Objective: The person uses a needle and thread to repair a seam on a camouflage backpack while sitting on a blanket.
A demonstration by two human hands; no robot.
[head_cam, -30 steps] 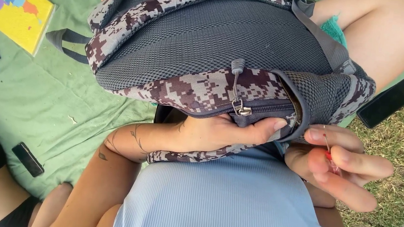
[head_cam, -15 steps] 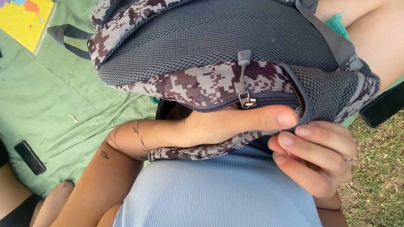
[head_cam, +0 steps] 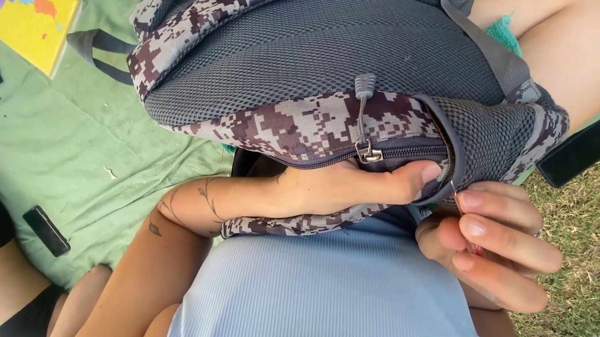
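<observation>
**Backpack on the lap, both hands at its lower edge**

We see the camouflage backpack (head_cam: pixel 310 67) lying across our lap, long axis left to right. Our left hand (head_cam: pixel 357 189) grips its lower edge, just under the zipper pull (head_cam: pixel 367 153). Our right hand (head_cam: pixel 491 242) pinches something thin beside the mesh pocket (head_cam: pixel 490 139); it is nearer there.

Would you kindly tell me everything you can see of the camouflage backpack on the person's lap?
The backpack is fabric in a brown, grey and cream pixel camouflage, with grey mesh padding on the back panel and grey straps. It lies across the person's lap over a green blanket. A metal zipper pull hangs from a grey cord on a closed zip. The left hand grips its lower edge; the right hand pinches something small beside its mesh side pocket.
</observation>
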